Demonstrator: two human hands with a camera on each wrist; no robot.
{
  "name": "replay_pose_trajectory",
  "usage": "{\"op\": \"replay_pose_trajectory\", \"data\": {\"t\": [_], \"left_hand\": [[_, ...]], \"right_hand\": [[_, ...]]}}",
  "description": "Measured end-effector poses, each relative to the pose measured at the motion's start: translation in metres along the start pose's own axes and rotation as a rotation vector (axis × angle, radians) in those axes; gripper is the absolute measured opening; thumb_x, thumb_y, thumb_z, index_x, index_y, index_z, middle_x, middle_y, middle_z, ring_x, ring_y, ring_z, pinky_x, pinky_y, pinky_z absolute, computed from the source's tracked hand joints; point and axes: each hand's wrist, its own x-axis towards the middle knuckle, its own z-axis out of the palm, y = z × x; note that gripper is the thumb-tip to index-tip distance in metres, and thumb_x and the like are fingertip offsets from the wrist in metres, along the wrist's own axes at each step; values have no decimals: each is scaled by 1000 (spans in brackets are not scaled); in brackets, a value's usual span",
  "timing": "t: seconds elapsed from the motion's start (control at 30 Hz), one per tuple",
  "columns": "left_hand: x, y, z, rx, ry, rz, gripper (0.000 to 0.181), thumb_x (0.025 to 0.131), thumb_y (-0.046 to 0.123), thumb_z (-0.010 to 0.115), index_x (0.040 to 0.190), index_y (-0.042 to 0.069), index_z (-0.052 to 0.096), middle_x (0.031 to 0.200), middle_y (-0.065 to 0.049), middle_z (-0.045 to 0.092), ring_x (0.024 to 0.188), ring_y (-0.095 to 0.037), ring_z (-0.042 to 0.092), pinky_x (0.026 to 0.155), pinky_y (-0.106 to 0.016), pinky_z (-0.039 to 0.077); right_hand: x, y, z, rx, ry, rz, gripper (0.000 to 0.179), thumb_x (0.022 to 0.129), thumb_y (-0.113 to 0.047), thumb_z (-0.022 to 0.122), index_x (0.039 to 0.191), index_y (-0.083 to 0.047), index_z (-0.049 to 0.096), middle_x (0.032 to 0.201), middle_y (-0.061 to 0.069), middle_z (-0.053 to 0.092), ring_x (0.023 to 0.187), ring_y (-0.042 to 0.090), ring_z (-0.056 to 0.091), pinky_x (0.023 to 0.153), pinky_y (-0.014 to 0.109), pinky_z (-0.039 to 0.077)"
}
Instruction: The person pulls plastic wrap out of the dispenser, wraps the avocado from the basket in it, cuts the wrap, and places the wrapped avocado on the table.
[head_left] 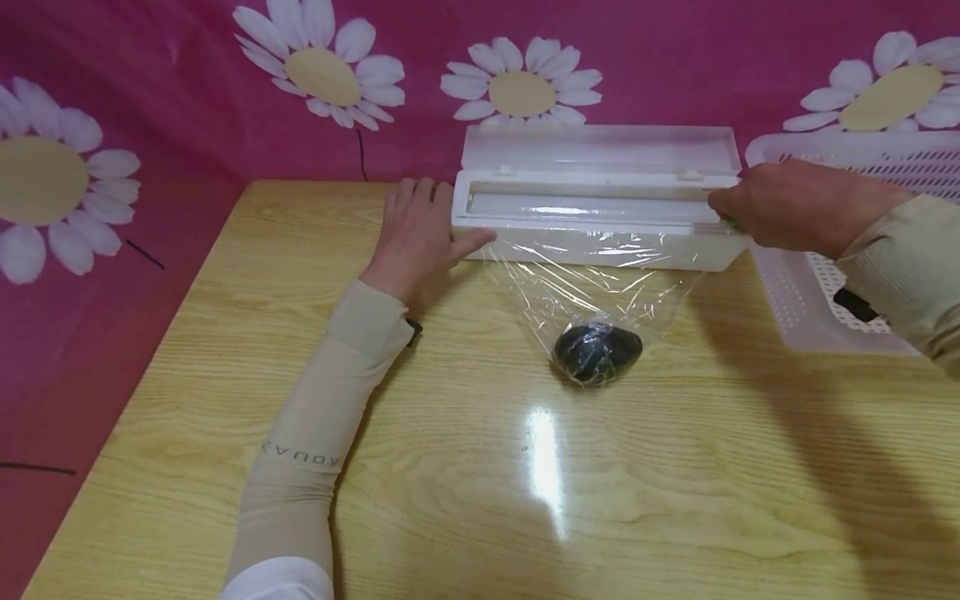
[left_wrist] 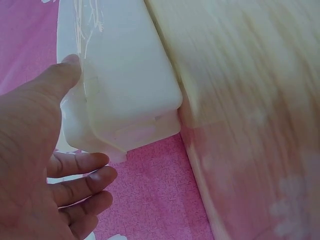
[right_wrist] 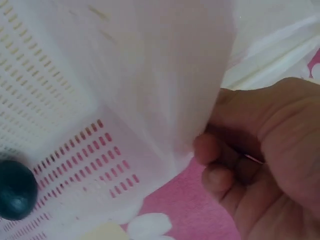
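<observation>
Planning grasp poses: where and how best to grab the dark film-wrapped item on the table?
Probably by the left and right ends of the dark item, coming from the near side: its rounded ends face sideways, while film fans from its far side to the dispenser and bare table lies in front.

Left arm [head_left: 300,450] stretched forward; left hand [head_left: 416,229] relaxed, thumb [left_wrist: 62,77] stuck out sideways, other fingers [left_wrist: 85,185] slightly bent. Right arm [head_left: 907,246] in from the right edge; right hand [head_left: 798,204] back-up, fingers curled, pinching. Hands well apart, roughly level in head view.
</observation>
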Motion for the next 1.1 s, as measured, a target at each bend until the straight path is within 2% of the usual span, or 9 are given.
{"op": "replay_pose_trajectory", "data": {"t": [0.1,0.2,0.53,0.87,1.0,1.1], "left_hand": [[0,1,0,23,-5,-3,81,85,75,49,117,1,50,111,-14,51,109,-30,39,96,-43,34],[-1,0,0,54,-8,-4,80,85,76,47,114,1,52,106,-13,52,104,-29,40,92,-41,35],[-4,1,2,103,5,25,70,88,74,43,94,5,52,86,-9,50,91,-26,40,80,-37,32],[-1,5,-1,112,-58,10,74,89,75,39,100,4,54,95,-11,56,96,-26,41,85,-37,33],[-1,5,-1,128,-56,12,74,89,75,39,100,3,55,94,-11,56,95,-26,41,84,-37,33],[-2,5,-1,130,-29,20,73,89,74,41,97,3,55,91,-11,56,93,-26,41,82,-37,34]], "right_hand": [[1,2,2,16,-13,30,10,86,-2,65,96,-2,60,72,12,66,61,23,58,55,40,51],[1,3,3,22,13,34,11,86,-3,66,96,-2,62,75,13,67,64,26,59,58,43,51],[3,-1,7,77,87,-1,5,88,-5,65,91,-1,62,74,12,68,63,22,61,58,41,52],[2,-3,10,82,169,-33,6,86,-4,68,87,-3,62,72,11,69,60,22,62,55,43,51],[3,-4,9,95,176,-43,4,87,-5,67,88,-2,63,75,13,71,61,24,64,57,42,53],[4,-5,8,96,176,-48,4,88,-6,66,89,-2,63,77,14,72,62,25,65,57,42,54]]}}
